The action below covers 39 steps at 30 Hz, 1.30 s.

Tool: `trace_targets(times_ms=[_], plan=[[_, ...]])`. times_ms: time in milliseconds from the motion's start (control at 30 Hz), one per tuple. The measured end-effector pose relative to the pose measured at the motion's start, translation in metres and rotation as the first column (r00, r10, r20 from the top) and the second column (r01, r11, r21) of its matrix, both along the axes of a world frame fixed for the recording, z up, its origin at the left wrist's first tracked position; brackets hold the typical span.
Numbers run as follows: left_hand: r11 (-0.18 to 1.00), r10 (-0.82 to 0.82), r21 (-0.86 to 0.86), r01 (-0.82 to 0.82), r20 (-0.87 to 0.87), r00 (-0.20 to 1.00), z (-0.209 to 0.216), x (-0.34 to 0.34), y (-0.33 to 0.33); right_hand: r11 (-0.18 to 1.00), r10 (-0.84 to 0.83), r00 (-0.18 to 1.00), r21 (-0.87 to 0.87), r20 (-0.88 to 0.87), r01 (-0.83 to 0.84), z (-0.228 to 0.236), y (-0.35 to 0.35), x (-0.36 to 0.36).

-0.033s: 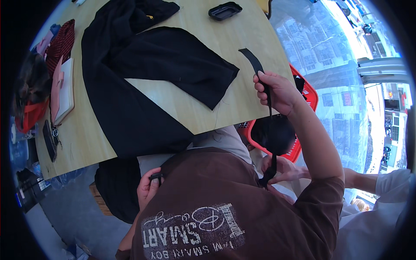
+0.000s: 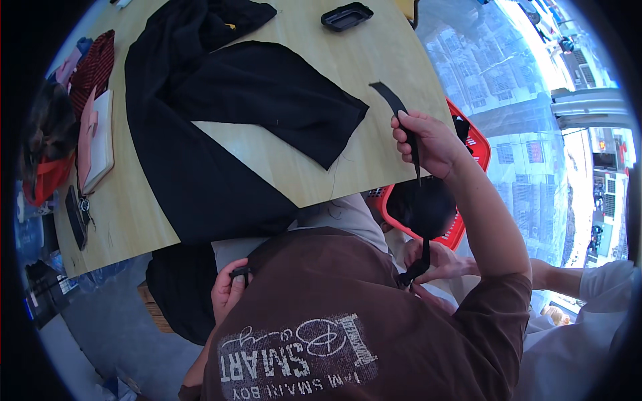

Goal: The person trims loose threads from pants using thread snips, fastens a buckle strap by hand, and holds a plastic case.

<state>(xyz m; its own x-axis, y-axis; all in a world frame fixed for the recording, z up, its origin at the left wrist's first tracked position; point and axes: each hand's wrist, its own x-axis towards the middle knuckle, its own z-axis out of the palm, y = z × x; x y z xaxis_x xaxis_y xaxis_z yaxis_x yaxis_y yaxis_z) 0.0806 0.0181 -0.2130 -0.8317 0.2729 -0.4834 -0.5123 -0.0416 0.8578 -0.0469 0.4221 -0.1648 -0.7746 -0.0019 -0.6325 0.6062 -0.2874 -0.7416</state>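
Observation:
My right hand [image 2: 431, 140] is raised over the table's right edge, its fingers closed on a narrow black fabric strip [image 2: 388, 97]. One end sticks up beyond the thumb; the other hangs below the hand. Down by my left side, my left hand [image 2: 229, 291] is closed around a small black object [image 2: 240, 271], mostly hidden, so its kind is unclear. Black trousers [image 2: 267, 87] lie spread on the table, one leg reaching over the near edge beside my lap. Near my right side, another person's hand [image 2: 441, 260] grips a bunched black strip [image 2: 418, 267].
The wooden table [image 2: 348, 180] fills the upper middle. A black plastic tray [image 2: 346, 17] sits at its far right. Against the table's right side stands a red basket [image 2: 478, 144] with dark cloth. A pink-and-white notebook [image 2: 97, 140] and a dark phone-like object [image 2: 75, 217] lie left.
The strip's upper end has dipped slightly in my right hand. The lower dark line beneath that hand has shifted a little. My left hand looks unmoved.

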Motion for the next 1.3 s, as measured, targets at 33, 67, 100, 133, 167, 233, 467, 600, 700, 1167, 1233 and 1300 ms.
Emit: trace_targets(times_ms=[33, 67, 100, 133, 167, 233, 467, 600, 700, 1167, 1233, 1300], plan=[[1.0, 0.006, 0.0, -0.006, 0.002, 1.0, 0.0, -0.001, 0.001, 0.999, -0.007, 1.0, 0.038, 0.011, 0.006, 0.0, 0.001, 0.002], [1.0, 0.004, 0.001, -0.004, 0.004, 1.0, 0.001, -0.001, 0.002, 0.999, -0.009, 1.0, 0.04, 0.013, 0.008, -0.001, 0.002, 0.004], [1.0, 0.009, 0.003, -0.009, 0.012, 1.0, 0.002, -0.002, 0.003, 0.999, -0.005, 1.0, 0.033, 0.016, 0.004, -0.003, 0.003, 0.007], [1.0, 0.014, 0.005, -0.014, 0.02, 1.0, 0.003, -0.002, 0.004, 1.0, -0.001, 1.0, 0.026, 0.019, 0.0, -0.005, 0.004, 0.009], [1.0, 0.019, 0.006, -0.019, 0.028, 0.999, 0.004, -0.003, 0.004, 1.0, 0.003, 1.0, 0.019, 0.021, -0.004, -0.006, 0.006, 0.011], [1.0, 0.023, 0.008, -0.024, 0.036, 0.999, 0.003, -0.003, 0.005, 1.0, 0.006, 1.0, 0.012, 0.024, -0.007, -0.006, 0.007, 0.012], [1.0, 0.03, -0.001, -0.03, 0.023, 0.999, 0.002, -0.004, 0.006, 1.0, -0.027, 1.0, 0.013, -0.016, 0.028, 0.003, 0.006, 0.014], [1.0, 0.028, -0.005, -0.028, 0.014, 1.0, 0.003, -0.004, 0.008, 0.999, -0.032, 0.998, -0.028, -0.06, 0.031, 0.01, -0.003, 0.012], [0.999, 0.015, -0.03, -0.015, 0.001, 1.0, 0.001, -0.003, 0.009, 0.988, -0.107, 0.982, -0.127, -0.155, 0.088, 0.013, -0.012, 0.008], [0.999, -0.003, -0.039, 0.002, -0.015, 1.0, -0.001, 0.0, 0.006, 0.998, -0.043, 0.986, -0.043, -0.163, 0.037, 0.012, -0.015, 0.008], [0.999, -0.006, -0.034, 0.005, -0.015, 1.0, -0.001, -0.001, 0.006, 0.999, -0.04, 0.986, -0.041, -0.164, 0.034, 0.014, -0.012, 0.011], [1.0, -0.005, -0.023, 0.004, -0.01, 1.0, 0.001, -0.003, 0.007, 0.999, -0.036, 0.988, -0.03, -0.151, 0.032, 0.016, -0.008, 0.014]])
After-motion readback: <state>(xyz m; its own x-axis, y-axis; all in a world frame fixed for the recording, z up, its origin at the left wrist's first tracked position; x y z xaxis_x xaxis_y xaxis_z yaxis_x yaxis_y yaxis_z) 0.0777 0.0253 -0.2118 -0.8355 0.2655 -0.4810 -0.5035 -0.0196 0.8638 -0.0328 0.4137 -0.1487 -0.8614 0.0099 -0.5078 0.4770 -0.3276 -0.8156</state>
